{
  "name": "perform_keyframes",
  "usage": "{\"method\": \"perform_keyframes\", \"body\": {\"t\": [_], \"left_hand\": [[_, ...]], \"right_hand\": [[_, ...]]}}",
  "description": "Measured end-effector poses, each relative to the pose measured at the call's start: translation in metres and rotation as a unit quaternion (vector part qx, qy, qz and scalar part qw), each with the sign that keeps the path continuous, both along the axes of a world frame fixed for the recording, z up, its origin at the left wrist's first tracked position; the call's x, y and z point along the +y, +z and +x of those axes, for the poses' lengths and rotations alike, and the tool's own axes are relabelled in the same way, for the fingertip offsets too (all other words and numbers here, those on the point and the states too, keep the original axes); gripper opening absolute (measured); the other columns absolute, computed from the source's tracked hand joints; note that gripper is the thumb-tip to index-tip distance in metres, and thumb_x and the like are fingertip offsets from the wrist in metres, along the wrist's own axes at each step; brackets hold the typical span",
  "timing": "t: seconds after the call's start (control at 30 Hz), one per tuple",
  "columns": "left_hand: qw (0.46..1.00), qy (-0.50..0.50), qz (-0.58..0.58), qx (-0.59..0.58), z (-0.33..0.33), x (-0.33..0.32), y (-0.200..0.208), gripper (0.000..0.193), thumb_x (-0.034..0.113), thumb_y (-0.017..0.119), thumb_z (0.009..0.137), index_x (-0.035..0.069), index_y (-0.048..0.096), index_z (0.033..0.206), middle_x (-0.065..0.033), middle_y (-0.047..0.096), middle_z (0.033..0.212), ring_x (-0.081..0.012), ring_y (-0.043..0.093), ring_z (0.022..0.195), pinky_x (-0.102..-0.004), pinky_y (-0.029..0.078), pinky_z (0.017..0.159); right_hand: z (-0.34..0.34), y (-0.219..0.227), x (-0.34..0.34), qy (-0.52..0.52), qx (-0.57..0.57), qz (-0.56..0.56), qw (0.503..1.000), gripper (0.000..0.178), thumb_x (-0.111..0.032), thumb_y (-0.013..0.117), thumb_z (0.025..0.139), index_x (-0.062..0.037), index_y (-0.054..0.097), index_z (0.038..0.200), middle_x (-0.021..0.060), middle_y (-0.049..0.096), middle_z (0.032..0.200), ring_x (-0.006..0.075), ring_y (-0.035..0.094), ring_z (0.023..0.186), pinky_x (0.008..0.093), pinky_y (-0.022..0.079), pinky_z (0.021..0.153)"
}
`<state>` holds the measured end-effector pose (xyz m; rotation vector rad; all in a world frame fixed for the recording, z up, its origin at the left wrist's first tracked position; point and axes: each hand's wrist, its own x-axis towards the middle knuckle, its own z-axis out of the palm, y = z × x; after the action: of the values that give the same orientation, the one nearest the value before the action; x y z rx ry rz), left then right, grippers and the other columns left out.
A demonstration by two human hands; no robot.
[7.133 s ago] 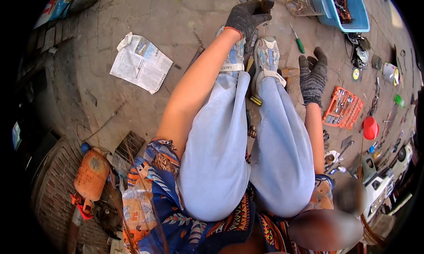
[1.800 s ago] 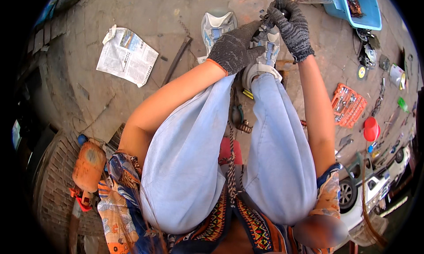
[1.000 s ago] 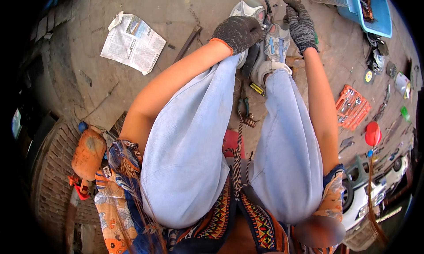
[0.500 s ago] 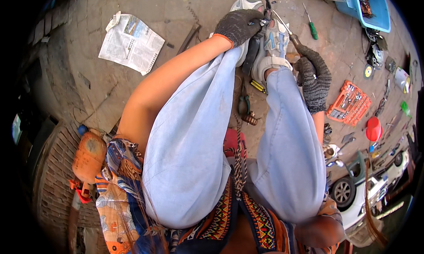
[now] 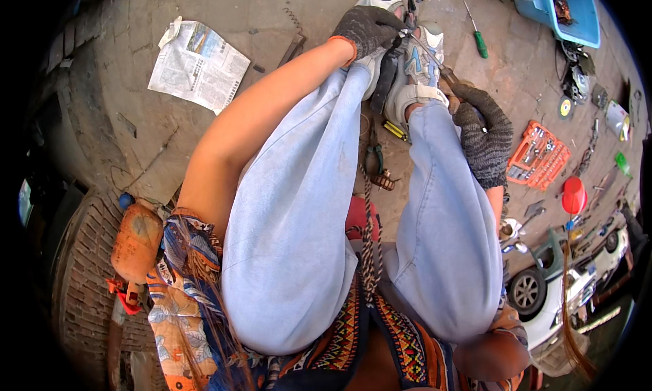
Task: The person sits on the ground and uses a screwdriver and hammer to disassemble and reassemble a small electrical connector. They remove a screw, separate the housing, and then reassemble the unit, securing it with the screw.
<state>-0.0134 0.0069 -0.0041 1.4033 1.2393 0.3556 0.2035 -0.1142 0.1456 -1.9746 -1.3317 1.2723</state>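
My left hand (image 5: 369,31), in a dark grey knitted glove, is closed on a black cable-like part (image 5: 409,2) between my shoes. Its fingertips pinch a small dark metal piece there. In my right hand (image 5: 485,129), gloved alike, is a screwdriver-like tool (image 5: 429,52) with a thin metal shaft; the glove hides most of its handle. The shaft's tip meets the part beside my left fingertips. Below the part, a thick black piece (image 5: 386,75) lies between my feet. Pliers with dark handles (image 5: 373,158) and a yellow-black tool (image 5: 394,131) lie under my knees.
A green-handled screwdriver (image 5: 481,44) lies on the ground ahead. To the right are an orange socket set (image 5: 538,154), a red cup-shaped thing (image 5: 574,195) and a blue bin (image 5: 577,24). At left lie a newspaper (image 5: 198,72) and a rusty orange tank (image 5: 137,243).
The tool's shaft has swung down and left, its tip now at the part by my left fingertips. My right hand has dropped slightly toward me; my left hand still grips the part.
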Motion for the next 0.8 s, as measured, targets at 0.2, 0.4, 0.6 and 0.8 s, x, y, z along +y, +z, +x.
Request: {"method": "perform_keyframes", "body": {"t": [0.2,0.4,0.6,0.8], "left_hand": [[0.998,-0.062,-0.002,0.003,-0.002,0.008,0.002,0.021,0.016,0.064,0.081,0.015,0.075,0.099,-0.0062,0.072,0.091,-0.0137,0.065,0.072,-0.0281,0.053,0.073],[0.999,-0.034,-0.023,-0.016,-0.003,0.004,0.003,0.021,0.017,0.064,0.083,0.010,0.074,0.100,-0.0070,0.071,0.090,-0.0139,0.065,0.071,-0.0294,0.053,0.073],[0.999,0.021,0.009,-0.037,0.000,-0.010,-0.003,0.021,0.013,0.064,0.085,0.008,0.071,0.104,-0.0081,0.071,0.092,-0.0124,0.065,0.073,-0.0280,0.053,0.072],[0.999,0.013,0.032,-0.019,0.000,-0.010,0.002,0.020,0.013,0.062,0.086,0.006,0.070,0.104,-0.0085,0.071,0.093,-0.0138,0.066,0.075,-0.0279,0.053,0.073]], "right_hand": [[-0.002,0.006,0.004,0.000,-0.006,0.022,1.000,0.026,-0.006,0.059,0.083,-0.0070,0.067,0.108,0.0113,0.067,0.102,0.0182,0.064,0.092,0.0303,0.048,0.085],[-0.009,0.007,0.015,0.017,-0.045,-0.006,0.999,0.024,-0.012,0.061,0.084,-0.0114,0.068,0.107,0.0111,0.068,0.098,0.0207,0.067,0.084,0.0311,0.050,0.080],[-0.011,0.020,0.024,0.154,-0.169,0.008,0.974,0.024,-0.007,0.059,0.083,-0.0093,0.068,0.105,0.0130,0.068,0.094,0.0239,0.068,0.083,0.0315,0.052,0.079],[-0.018,0.034,0.033,0.242,-0.237,0.020,0.941,0.025,-0.012,0.060,0.079,-0.0114,0.068,0.103,0.0133,0.067,0.093,0.0298,0.066,0.082,0.0374,0.052,0.077]]}}
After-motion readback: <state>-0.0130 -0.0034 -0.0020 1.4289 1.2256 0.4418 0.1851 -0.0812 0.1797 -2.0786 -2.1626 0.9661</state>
